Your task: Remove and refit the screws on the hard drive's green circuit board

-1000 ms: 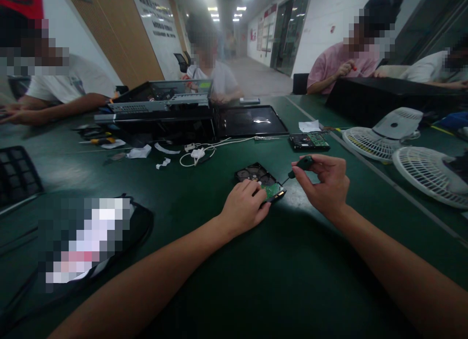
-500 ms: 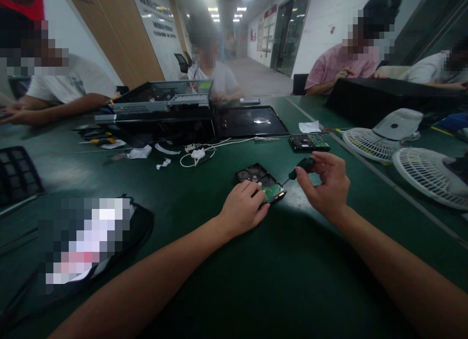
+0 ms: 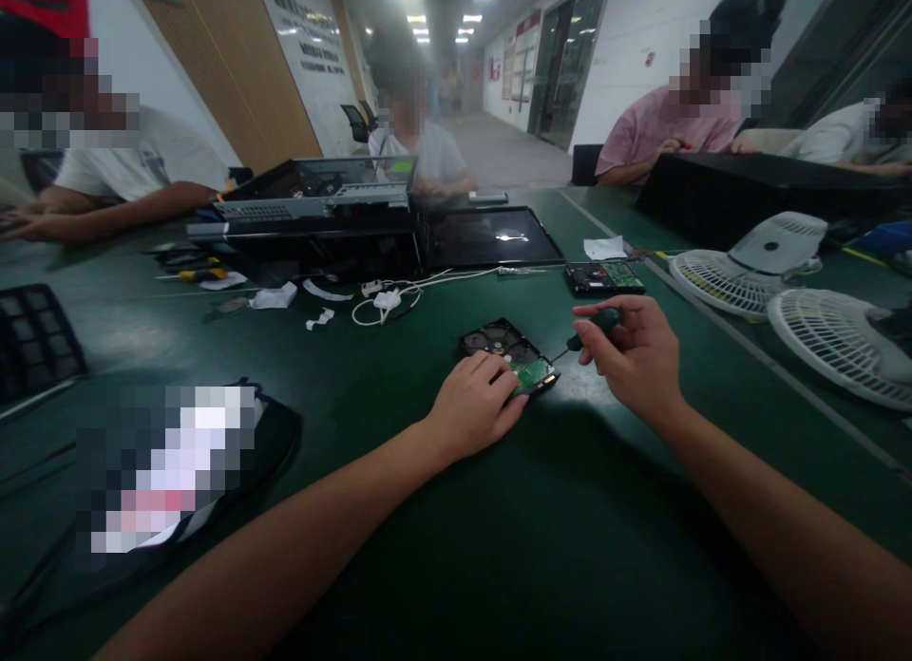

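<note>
- Green-topped table (image 3: pixel 456 566): on it an opened hard disk drive (image 3: pixel 491 338) is laid flat, well apart from the far edge; the table's near edge is not shown.
- The drive's long axis is turned aslant, from far left to near right. Its green circuit board (image 3: pixel 531 374) is seen at the near-right end, beside gold-coloured contacts.
- By the left hand (image 3: pixel 474 400) the drive is held along its near-left side: the fingers are curled closely over it, the thumb is set low at the near side, and part of the board is covered.
- By the right hand (image 3: pixel 637 352) a dark green screwdriver (image 3: pixel 595 329) is held, its handle pinched between thumb and bent fingers.
- From the right fingertips, the board's right-hand corner is placed to the left and slightly toward the near edge. The gap is spanned by the slanted shaft, which is pointed across the drive's long axis; whether the tip is in contact cannot be told.
- The left hand is the nearer one, the drive being touched by it directly.
- Toward the far edge, a second hard disk drive (image 3: pixel 605 277) is laid beyond the right hand, and a white cable (image 3: pixel 367 321) is looped to its left.
</note>
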Tool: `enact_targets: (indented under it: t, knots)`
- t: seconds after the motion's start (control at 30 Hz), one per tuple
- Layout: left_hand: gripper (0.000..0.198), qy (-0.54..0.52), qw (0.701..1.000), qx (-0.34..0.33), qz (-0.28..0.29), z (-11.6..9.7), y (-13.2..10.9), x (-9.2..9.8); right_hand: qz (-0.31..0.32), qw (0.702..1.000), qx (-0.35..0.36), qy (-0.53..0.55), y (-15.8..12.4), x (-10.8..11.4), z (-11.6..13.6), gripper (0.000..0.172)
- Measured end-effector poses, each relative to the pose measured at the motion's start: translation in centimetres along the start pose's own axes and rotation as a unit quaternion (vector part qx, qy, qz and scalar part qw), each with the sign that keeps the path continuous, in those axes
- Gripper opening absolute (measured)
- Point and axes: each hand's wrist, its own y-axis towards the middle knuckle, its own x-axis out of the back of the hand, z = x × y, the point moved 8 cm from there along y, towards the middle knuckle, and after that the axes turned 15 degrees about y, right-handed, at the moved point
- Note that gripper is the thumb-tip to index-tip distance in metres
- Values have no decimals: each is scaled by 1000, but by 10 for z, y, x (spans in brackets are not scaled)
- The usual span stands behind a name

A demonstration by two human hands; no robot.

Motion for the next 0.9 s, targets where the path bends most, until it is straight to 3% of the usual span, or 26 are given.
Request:
enact_targets:
  t: [0.3,0.5,0.9]
  knots:
    - [23,1,1000,-4,0,1,0,-1,19,993,-87,81,5,-2,-11,31]
    - [20,-3,1000,-6,-1,1,-1,1,27,967,-145,205,7,-5,-22,37]
    - [19,2,1000,-9,2,1,-1,2,26,942,-220,251,8,-7,-26,28]
